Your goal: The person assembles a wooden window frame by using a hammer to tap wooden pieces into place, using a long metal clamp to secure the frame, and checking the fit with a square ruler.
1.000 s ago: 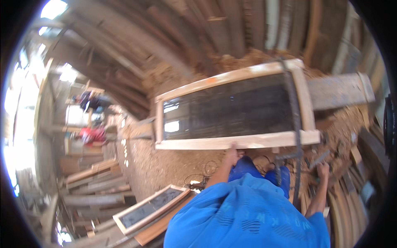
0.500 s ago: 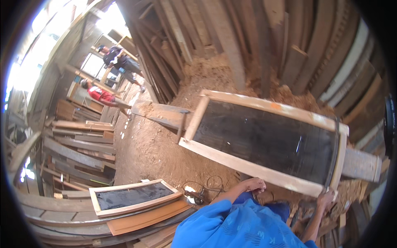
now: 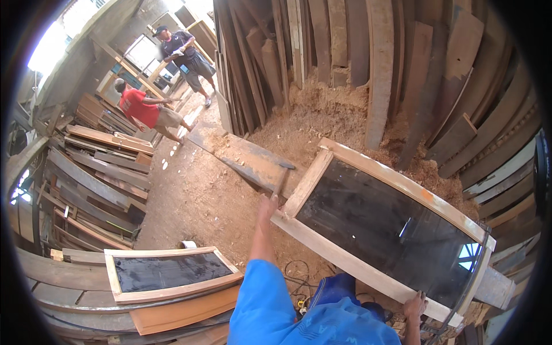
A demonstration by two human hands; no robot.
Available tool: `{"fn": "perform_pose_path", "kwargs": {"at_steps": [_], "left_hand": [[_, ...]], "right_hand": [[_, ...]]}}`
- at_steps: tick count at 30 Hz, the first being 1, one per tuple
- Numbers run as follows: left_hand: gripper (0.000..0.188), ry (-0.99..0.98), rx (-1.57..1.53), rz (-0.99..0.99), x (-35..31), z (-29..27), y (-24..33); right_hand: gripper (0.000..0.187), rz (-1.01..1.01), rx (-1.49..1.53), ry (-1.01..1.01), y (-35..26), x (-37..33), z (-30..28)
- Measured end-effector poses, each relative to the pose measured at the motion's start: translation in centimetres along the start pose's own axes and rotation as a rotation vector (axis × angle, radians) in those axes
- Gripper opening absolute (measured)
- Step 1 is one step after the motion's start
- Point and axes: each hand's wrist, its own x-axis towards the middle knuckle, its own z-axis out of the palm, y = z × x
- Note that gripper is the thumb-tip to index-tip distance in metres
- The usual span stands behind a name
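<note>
A pale wooden frame (image 3: 345,244) with a dark glass panel (image 3: 385,218) lies at a slant across a plank bench (image 3: 244,158). At the frame's left end a hammer (image 3: 282,181) with a dark head rests on the plank. My left hand (image 3: 268,208) is closed around the lower end of its handle, just beyond the frame's near left corner. My right hand (image 3: 415,306) grips the near rail toward the right end, its fingers curled over the wood. A dark strap-like strip (image 3: 482,247) crosses the frame's right end.
A smaller glazed frame (image 3: 172,296) lies on stacked boards at lower left, above an orange-brown panel (image 3: 184,310). Tall planks (image 3: 379,69) lean at the back amid shavings. Two people, one in a red shirt (image 3: 140,107), stand at far left. A cable (image 3: 296,276) lies near my legs.
My left hand has reached forward and left from beside my body to the hammer handle. My right hand has shifted left along the near rail from the corner. The view has turned.
</note>
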Motion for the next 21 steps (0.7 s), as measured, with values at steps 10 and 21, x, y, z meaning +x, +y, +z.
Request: {"fn": "perform_pose_path", "kwargs": {"at_steps": [10,21], "left_hand": [[0.053,-0.425,-0.027,-0.076,1.1,0.8,1.4],[0.036,-0.047,-0.319,-0.033,-7.8,-7.7,6.8]], "right_hand": [[0.053,-0.041,0.036,0.031,0.3,0.9,0.2],[0.051,-0.059,0.081,0.061,2.2,0.3,0.0]]}}
